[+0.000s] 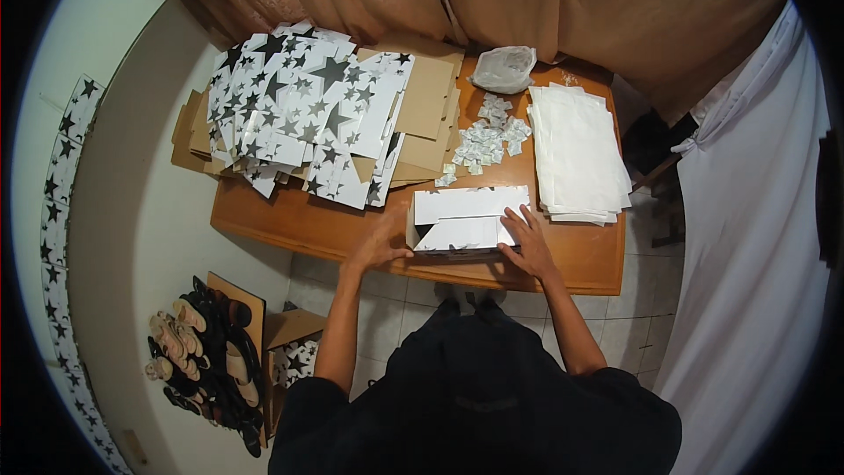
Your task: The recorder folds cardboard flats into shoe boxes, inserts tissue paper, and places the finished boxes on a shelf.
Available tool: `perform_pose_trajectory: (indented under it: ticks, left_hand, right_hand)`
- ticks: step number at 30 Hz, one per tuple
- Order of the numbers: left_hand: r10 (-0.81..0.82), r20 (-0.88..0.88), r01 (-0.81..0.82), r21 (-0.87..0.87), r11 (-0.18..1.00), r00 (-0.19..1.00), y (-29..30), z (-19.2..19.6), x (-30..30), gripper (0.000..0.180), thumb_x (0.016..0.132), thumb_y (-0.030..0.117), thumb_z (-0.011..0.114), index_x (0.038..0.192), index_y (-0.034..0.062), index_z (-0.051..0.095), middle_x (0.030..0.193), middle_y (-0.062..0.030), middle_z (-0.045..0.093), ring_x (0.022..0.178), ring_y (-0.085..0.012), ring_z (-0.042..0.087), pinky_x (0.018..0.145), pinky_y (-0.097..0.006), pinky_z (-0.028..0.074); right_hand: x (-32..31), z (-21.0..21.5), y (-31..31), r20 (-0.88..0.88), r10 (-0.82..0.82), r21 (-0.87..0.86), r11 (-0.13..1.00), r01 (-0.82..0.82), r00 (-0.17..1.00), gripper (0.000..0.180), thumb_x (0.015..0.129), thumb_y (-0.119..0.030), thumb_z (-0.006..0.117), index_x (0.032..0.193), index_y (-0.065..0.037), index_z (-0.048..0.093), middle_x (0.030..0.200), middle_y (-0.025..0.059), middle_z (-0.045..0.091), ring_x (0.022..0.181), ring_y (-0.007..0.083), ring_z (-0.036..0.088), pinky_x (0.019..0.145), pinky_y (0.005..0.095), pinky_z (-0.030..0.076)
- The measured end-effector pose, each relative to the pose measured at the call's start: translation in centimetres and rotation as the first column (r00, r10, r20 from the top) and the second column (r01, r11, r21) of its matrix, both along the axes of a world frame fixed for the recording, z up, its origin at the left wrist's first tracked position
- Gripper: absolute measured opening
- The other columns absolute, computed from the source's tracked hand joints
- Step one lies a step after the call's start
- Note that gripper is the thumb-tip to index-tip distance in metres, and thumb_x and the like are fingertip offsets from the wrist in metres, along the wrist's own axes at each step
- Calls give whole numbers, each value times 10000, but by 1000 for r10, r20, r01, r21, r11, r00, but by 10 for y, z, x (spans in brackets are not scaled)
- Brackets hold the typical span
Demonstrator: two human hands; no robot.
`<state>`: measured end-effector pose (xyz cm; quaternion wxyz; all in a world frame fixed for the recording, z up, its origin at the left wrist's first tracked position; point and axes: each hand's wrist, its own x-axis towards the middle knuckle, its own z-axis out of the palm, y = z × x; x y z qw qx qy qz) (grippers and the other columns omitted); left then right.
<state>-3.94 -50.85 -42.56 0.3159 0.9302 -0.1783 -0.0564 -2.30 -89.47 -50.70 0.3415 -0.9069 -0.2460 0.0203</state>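
Note:
A white cardboard box (470,230) with black star prints lies near the front edge of the table, its left end standing open and its flaps folded over the top. My right hand (530,248) rests on the box's right end, fingers stretched and spread over the top, thumb at the front edge. At the left end is my left hand (376,244), fingers apart and thumb close to the box's lower left corner. Whether the left fingertips touch the box is hard to make out.
Flat star-printed cardboard sheets (299,110) and brown cardboard (426,97) are heaped at the back left. Small packets (483,142) lie behind the box, near a plastic bag (504,69). White paper sheets (576,151) are stacked right. Shoes (211,343) sit lower left.

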Motion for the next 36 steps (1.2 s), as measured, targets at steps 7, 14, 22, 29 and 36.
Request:
perform_pose_trajectory:
  ticks: [7,14,22,29,36]
  left_hand:
    - [37,-200,-51,-61,997,979,-40,-17,-12,1008,704,124,879,1564,135,353,1514,-160,482,1369,-349,463,1135,-415,406]
    - [56,117,-64,70,995,992,-55,-48,-9,990,690,102,870,1548,192,386,1492,-91,507,1323,-360,466,1077,-525,382]
    - [4,23,-6,80,997,1000,-58,-44,-9,890,701,35,823,1499,196,463,1479,-69,528,1303,-351,491,1022,-508,435]
    - [13,78,-17,40,999,997,-48,-64,-14,794,708,77,834,1436,181,533,1503,-71,524,1288,-370,508,1003,-508,456]
    - [-19,80,15,48,999,997,-52,-59,-15,718,766,121,786,1440,174,542,1519,-63,514,1303,-355,494,968,-518,433]
  right_hand:
    - [-5,4,7,-19,-51,-184,982,46,999,627,945,-498,619,1431,-111,537,1603,22,389,1532,326,206,1159,741,77]
    - [0,16,28,69,-108,-272,954,123,992,602,952,-554,584,1280,-52,634,1502,63,484,1476,355,283,1154,739,64]
    - [37,14,77,228,-38,-316,942,111,973,567,900,-462,687,1279,-54,583,1432,148,482,1435,369,326,1130,728,154]
    - [59,3,106,116,143,-396,914,-86,983,489,924,-350,685,1378,-208,576,1494,66,502,1443,299,385,1130,709,225]
    - [58,2,99,125,169,-432,896,-100,978,421,985,-311,607,1388,-193,583,1510,84,510,1433,326,419,1129,680,265]
